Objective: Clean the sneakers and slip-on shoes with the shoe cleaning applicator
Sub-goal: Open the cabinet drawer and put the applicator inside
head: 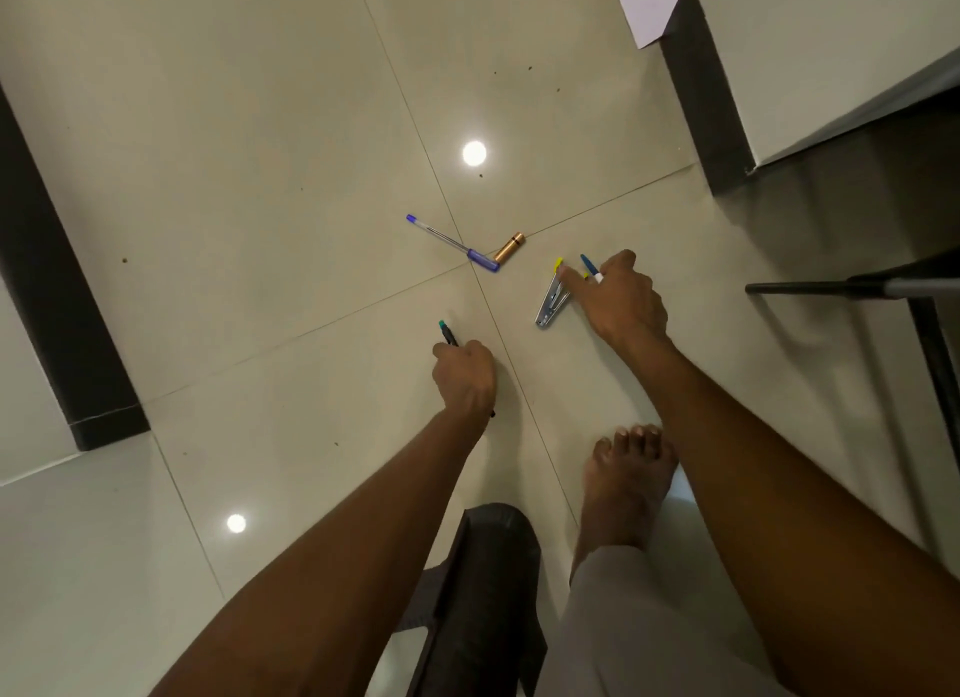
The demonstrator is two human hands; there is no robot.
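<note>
No sneakers, slip-on shoes or cleaning applicator are in view. My left hand (466, 371) is closed around a dark pen with a green cap (447, 333), low over the tiled floor. My right hand (621, 299) reaches further out and grips a blue-tipped pen (589, 266), with its index finger stretched onto a metal compass with a yellow pencil tip (551, 299) that lies on the floor. A blue ballpoint pen (452, 243) and a gold AA battery (509, 247) lie on the floor just beyond both hands, touching at one end.
Glossy beige floor tiles (260, 177) with ceiling-light reflections. My bare right foot (626, 481) and a dark chair seat (488, 566) are below. Black skirting (47, 260) runs at the left, a dark wall base (706, 93) at upper right, a chair leg (831, 287) at right.
</note>
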